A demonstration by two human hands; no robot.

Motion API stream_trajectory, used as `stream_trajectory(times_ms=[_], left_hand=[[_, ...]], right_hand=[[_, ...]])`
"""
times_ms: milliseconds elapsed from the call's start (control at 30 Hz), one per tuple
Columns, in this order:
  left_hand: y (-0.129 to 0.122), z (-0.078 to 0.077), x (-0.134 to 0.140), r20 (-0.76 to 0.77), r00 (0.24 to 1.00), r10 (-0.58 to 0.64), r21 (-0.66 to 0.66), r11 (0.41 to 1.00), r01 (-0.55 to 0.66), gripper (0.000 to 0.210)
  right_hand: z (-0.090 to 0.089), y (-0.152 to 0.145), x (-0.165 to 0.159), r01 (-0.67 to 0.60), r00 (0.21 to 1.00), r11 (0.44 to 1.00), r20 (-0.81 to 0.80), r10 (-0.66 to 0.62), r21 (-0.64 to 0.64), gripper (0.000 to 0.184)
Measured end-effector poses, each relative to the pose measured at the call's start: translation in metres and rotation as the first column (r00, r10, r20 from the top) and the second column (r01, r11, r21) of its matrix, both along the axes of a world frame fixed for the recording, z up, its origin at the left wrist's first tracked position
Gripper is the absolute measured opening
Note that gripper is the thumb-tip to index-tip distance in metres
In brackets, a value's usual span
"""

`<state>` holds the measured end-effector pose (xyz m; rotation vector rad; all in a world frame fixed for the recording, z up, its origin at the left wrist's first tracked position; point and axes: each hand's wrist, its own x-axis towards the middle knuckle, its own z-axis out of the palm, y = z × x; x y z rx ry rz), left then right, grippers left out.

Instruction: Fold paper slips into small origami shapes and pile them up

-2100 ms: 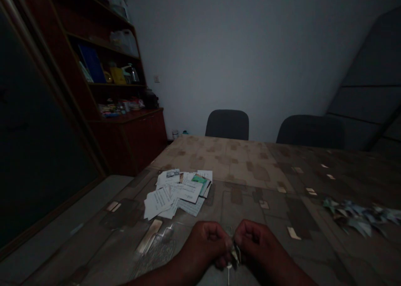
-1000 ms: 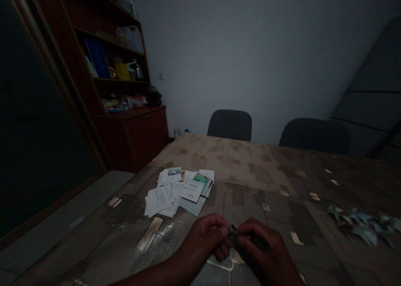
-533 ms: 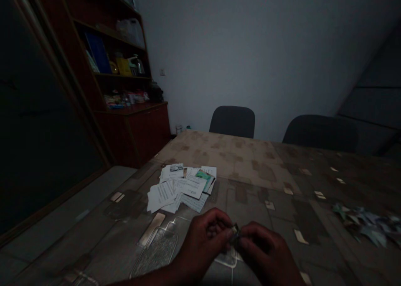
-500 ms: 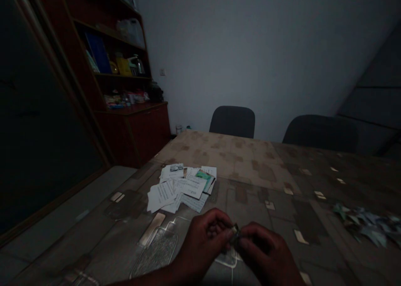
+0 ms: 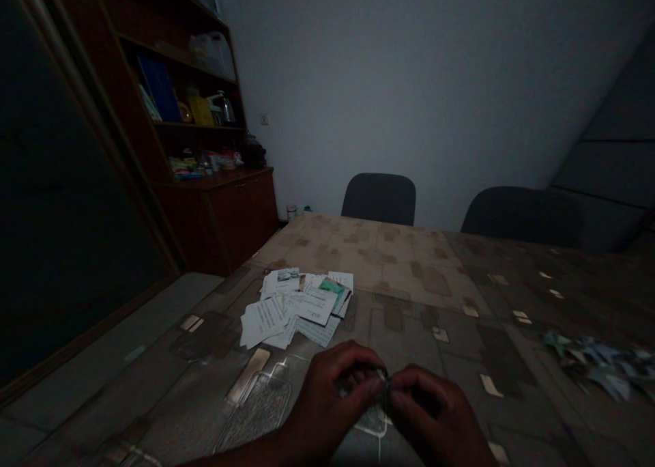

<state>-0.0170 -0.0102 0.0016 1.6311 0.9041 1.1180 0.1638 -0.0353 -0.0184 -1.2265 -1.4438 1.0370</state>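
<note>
Close to the table's near side, my left hand (image 5: 338, 393) and my right hand (image 5: 434, 407) meet almost fingertip to fingertip. Between them is a small dark piece of folded paper (image 5: 385, 377), mostly covered by the fingers. My left thumb and forefinger pinch one side of it, while my right thumb and fingertips pinch the other. Its exact shape is too dark to make out. Beyond my left hand lies a loose pile of printed paper cards (image 5: 312, 304), one with a green patch. Far to the right sits a heap of folded paper pieces (image 5: 604, 364).
A patterned cloth covers the table (image 5: 379, 248). Two grey chairs, a nearer-centre chair (image 5: 379, 197) and a right-hand chair (image 5: 516, 214), stand along the far edge by the wall. At the left rises a reddish cabinet (image 5: 220, 214) with stocked shelves.
The small paper has turned between my fingertips and shows less of its light face now. Both hands stay in nearly the same place.
</note>
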Motion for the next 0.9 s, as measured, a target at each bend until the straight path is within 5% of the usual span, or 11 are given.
stream_trajectory(times_ms=[900], left_hand=[[0.0051, 0.0105, -0.0025, -0.044, 0.998, -0.042, 0.104, 0.994, 0.047, 0.011]], right_hand=[[0.0029, 0.0001, 0.0011, -0.036, 0.995, 0.999, 0.094, 0.034, 0.022, 0.022]])
